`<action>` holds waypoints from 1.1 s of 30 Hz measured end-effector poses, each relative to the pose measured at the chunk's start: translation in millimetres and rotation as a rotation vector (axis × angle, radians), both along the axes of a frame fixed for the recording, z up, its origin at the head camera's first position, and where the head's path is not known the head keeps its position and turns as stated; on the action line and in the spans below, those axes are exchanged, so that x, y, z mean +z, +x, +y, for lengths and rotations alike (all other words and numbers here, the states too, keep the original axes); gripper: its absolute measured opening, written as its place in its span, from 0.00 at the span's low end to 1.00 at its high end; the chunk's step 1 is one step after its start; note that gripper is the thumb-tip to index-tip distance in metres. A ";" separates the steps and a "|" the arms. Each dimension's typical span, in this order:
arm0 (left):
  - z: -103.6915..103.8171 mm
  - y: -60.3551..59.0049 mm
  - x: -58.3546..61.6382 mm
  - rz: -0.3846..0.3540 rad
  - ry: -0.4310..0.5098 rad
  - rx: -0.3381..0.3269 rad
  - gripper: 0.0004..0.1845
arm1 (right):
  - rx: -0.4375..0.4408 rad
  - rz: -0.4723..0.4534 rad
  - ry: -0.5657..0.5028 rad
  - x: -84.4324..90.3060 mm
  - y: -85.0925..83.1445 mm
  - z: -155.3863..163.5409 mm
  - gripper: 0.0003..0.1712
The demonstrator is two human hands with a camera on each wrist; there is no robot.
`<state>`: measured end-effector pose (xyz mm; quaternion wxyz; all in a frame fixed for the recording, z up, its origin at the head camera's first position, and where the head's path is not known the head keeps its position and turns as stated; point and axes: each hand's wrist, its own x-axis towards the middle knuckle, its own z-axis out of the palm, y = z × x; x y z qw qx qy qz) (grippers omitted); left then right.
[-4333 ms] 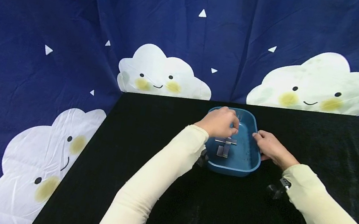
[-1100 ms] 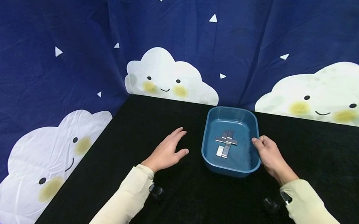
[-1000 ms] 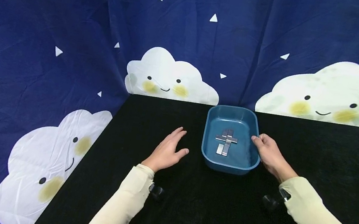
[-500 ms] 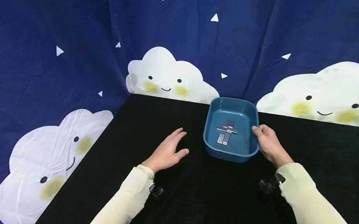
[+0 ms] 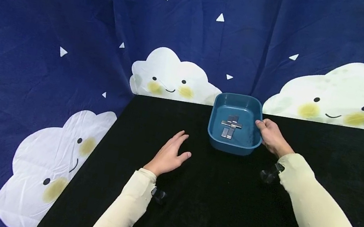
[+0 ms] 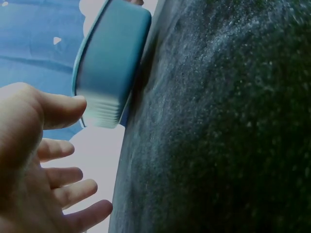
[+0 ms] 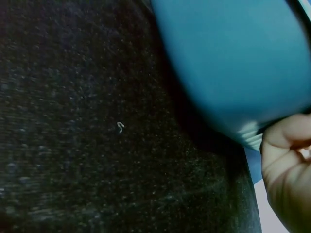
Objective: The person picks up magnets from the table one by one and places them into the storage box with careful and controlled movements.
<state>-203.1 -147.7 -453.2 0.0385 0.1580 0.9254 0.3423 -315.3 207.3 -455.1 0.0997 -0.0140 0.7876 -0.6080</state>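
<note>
A blue plastic basin (image 5: 248, 142) with rounded corners sits near the far edge of the table. Inside it lie several small silver metal pieces (image 5: 231, 127), grouped in a cross-like shape. My right hand (image 5: 272, 136) grips the basin's right rim, thumb over the top; in the right wrist view that hand (image 7: 289, 165) holds the basin (image 7: 233, 53) near its corner. To the left of the basin, apart from it, my left hand (image 5: 168, 154) has its fingers spread and holds nothing. I cannot tell whether the basin's underside touches the table.
Black cloth covers the table (image 5: 216, 214). Behind and to the left hangs a blue curtain (image 5: 189, 19) printed with white clouds and triangles. A tiny pale thread (image 7: 120, 127) lies on the cloth in the right wrist view.
My left hand has come out of the basin and rests to its left. Over the last second my right hand has moved the basin, with the metal pieces inside, upward in the head view.
</note>
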 end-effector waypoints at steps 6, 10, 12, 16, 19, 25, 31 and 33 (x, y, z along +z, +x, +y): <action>1.4 1.3 -0.4 -0.016 0.006 0.005 0.34 | -0.014 -0.001 -0.001 -4.1 -4.7 -5.4 0.14; 0.5 1.8 -1.2 -0.018 0.001 0.008 0.35 | -0.013 -0.029 -0.024 -1.7 -4.0 -7.6 0.13; -0.5 2.1 -0.8 -0.017 -0.001 0.010 0.35 | -0.012 -0.037 -0.028 -2.5 -4.7 -7.6 0.13; -2.2 2.2 -0.6 -0.018 0.004 0.006 0.34 | -0.019 -0.017 0.008 -9.0 -7.5 -5.7 0.14; -2.9 2.2 -1.1 -0.019 0.007 0.001 0.34 | -0.022 -0.005 0.028 -11.6 -8.0 -4.4 0.15; -4.0 2.6 -1.7 -0.017 0.014 -0.004 0.34 | -0.025 -0.035 0.042 -13.2 -7.9 -3.1 0.16; -5.4 2.4 -0.9 -0.020 0.003 -0.002 0.35 | -0.025 -0.049 0.031 -13.0 -9.8 -2.9 0.17; -6.0 1.9 -0.6 -0.030 0.007 -0.004 0.34 | -0.031 -0.050 0.025 -13.0 -9.8 -4.1 0.17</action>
